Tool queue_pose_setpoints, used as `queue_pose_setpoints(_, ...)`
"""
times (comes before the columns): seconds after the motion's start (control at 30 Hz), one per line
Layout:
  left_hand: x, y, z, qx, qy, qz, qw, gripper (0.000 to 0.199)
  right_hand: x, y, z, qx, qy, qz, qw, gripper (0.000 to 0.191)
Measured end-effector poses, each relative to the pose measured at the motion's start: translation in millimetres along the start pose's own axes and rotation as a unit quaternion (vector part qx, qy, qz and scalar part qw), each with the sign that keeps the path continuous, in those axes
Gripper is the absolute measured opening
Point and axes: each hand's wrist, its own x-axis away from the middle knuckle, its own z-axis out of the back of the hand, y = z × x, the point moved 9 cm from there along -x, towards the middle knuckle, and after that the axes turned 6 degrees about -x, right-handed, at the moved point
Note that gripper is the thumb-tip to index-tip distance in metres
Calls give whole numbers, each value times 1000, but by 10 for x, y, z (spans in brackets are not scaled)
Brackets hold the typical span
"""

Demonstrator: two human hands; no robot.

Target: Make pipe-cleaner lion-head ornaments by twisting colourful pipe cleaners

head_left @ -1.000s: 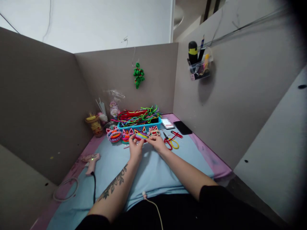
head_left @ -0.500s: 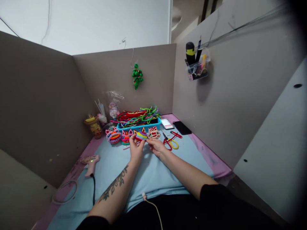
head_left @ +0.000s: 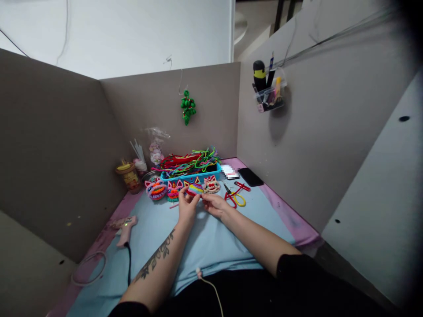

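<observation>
A small rainbow-striped fuzzy piece, which looks made of pipe cleaners [head_left: 195,189], is held up over the table. My left hand [head_left: 187,207] pinches it from the left between thumb and fingers. At its right lower edge, the fingers of my right hand [head_left: 214,206] are closed on it; part of their grip is hidden. Just beyond stand fuzzy animal heads with pointed ears: a purple and orange one [head_left: 156,189], a pink and teal one [head_left: 174,191], and a cream and red one [head_left: 212,185]. Another eared head is partly hidden behind the held piece.
Behind the heads, a blue tray [head_left: 191,174] holds many coloured pipe cleaners [head_left: 188,162]. Scissors [head_left: 235,196] with red and yellow handles lie at right, near a black phone [head_left: 251,177]. A pink glue gun [head_left: 125,231] lies left, its cable trailing forward. Partition walls enclose the table.
The camera view has shifted slightly. Both hands stay on the striped piece, which is turned a little so that more of its stripes show.
</observation>
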Motion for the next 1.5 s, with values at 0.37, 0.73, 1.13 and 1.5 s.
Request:
queue_pose_setpoints(0.37,-27,-92,32,32,15,38,999,59,43,-87,-82,55,-19,33,998,25)
queue_pose_setpoints(0.73,-57,-208,57,62,14,79,995,61,53,-32,-156,17,-61,7,998,19)
queue_pose_setpoints(1.13,-37,-264,134,45,68,120,989,71,73,-94,-194,115,-63,51,990,35)
queue_pose_setpoints(1.5,-37,-281,144,49,75,117,989,71,37,-66,-171,102,-71,57,991,29)
